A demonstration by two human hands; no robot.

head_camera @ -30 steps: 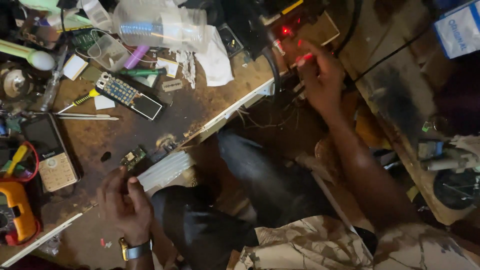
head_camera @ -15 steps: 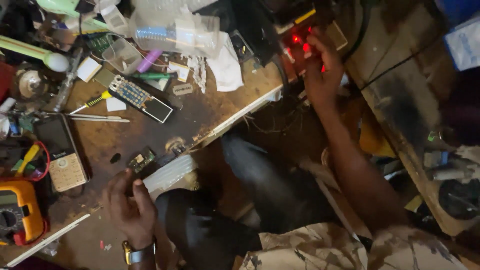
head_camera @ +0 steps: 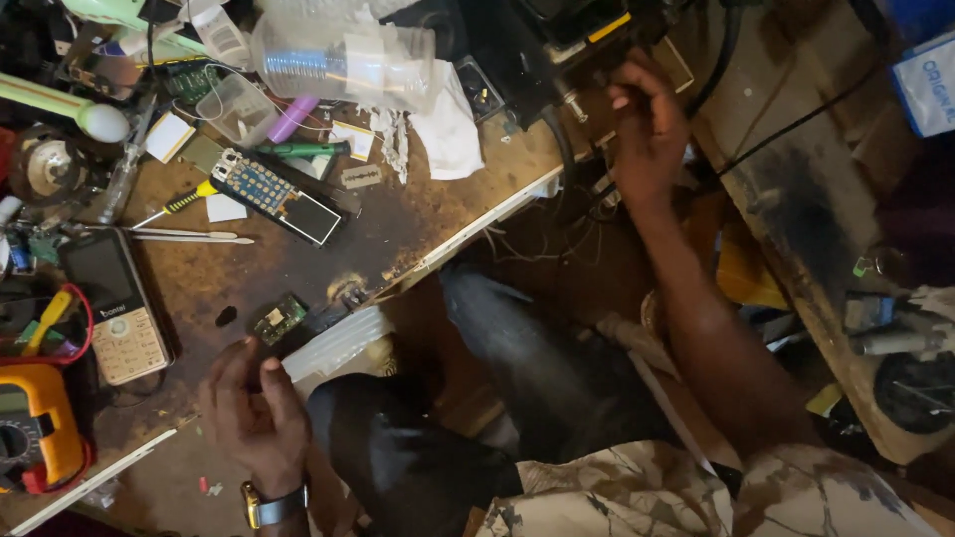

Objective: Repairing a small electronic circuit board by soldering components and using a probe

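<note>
My left hand (head_camera: pixel 254 408) rests on the brown bench near its front edge, fingers loosely curled. The fingertips sit just below a small green circuit board (head_camera: pixel 279 318), and I see nothing gripped. A watch is on that wrist. My right hand (head_camera: pixel 647 129) reaches far up to a black device with a yellow strip (head_camera: pixel 572 35) at the bench's back corner. Its curled fingers lie against the device's front. Whether they grip anything is hidden by the hand.
An opened phone with bare keypad board (head_camera: pixel 274 194), a yellow-handled screwdriver (head_camera: pixel 184 204) and tweezers (head_camera: pixel 189 236) lie mid-bench. A beige keypad phone (head_camera: pixel 114 303) and an orange multimeter (head_camera: pixel 35 423) sit left. A clear plastic container (head_camera: pixel 343 60) and white cloth (head_camera: pixel 448 124) lie behind.
My right hand has shifted over the device's front, so the red lights seen earlier are now covered. My left hand has stayed near the green board.
</note>
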